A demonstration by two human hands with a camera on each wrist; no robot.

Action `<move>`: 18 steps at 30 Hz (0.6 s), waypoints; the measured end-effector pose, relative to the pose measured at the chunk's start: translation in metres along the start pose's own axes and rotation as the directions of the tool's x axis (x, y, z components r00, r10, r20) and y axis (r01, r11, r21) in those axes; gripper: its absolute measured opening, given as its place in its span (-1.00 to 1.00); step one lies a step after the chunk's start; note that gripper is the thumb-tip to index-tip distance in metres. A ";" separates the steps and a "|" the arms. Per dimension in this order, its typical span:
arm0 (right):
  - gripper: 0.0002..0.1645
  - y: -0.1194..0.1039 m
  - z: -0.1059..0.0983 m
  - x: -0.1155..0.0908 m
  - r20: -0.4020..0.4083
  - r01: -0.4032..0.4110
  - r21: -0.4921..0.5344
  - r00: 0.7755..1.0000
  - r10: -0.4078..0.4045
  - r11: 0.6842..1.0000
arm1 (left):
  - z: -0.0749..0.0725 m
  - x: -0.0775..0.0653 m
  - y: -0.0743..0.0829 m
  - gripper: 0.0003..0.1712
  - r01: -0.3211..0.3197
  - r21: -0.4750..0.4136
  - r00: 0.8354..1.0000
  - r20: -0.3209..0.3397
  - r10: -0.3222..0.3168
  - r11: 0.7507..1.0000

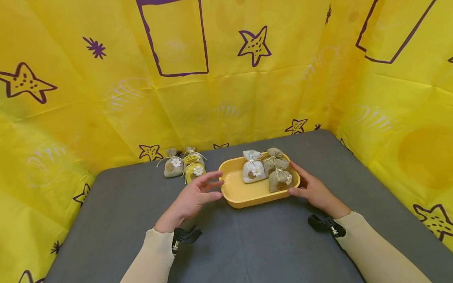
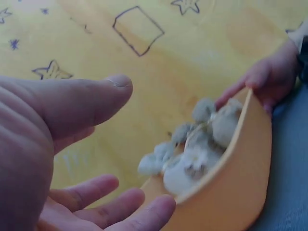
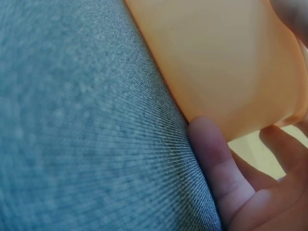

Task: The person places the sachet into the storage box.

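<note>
A yellow oval tray (image 1: 260, 202) stands on the grey cloth with three small drawstring sachets in its right part. One is a white sachet (image 1: 249, 172) with a daisy; the others are a front tan sachet (image 1: 277, 182) and a back tan sachet (image 1: 269, 167). My right hand (image 1: 315, 194) grips the tray's right end, thumb at the front and fingers round the far side. In the right wrist view the thumb (image 3: 211, 149) lies low against the tray wall. My left hand (image 1: 192, 200) is at the left end, fingers spread and loosely bent, fingertips right by the rim.
Left of the tray, behind my left hand, stand a beige sachet (image 1: 173, 169), a yellow sachet (image 1: 192, 171) and another beige sachet (image 1: 200, 159) partly hidden. A yellow printed cloth (image 1: 226, 94) rises along the table's back and sides. Grey cloth (image 1: 244, 243) covers the table.
</note>
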State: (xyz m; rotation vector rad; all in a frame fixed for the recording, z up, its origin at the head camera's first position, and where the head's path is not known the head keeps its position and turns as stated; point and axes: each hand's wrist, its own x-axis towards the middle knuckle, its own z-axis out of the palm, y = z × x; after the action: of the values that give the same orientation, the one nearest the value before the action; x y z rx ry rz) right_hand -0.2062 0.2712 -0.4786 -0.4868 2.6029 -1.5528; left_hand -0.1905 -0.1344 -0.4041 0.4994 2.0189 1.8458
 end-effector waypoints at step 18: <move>0.08 -0.002 0.001 0.000 0.004 -0.001 0.010 1.000 0.001 1.000 | -0.081 -0.028 -0.044 -0.31 -0.078 -0.111 0.924 -0.382 0.030 0.991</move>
State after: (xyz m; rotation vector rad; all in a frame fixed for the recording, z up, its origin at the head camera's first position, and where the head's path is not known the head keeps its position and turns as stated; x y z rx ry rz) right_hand -0.2051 0.2698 -0.4768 -0.4874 2.5908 -1.5625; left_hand -0.2061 -0.2217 -0.4404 0.1704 2.1210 2.2272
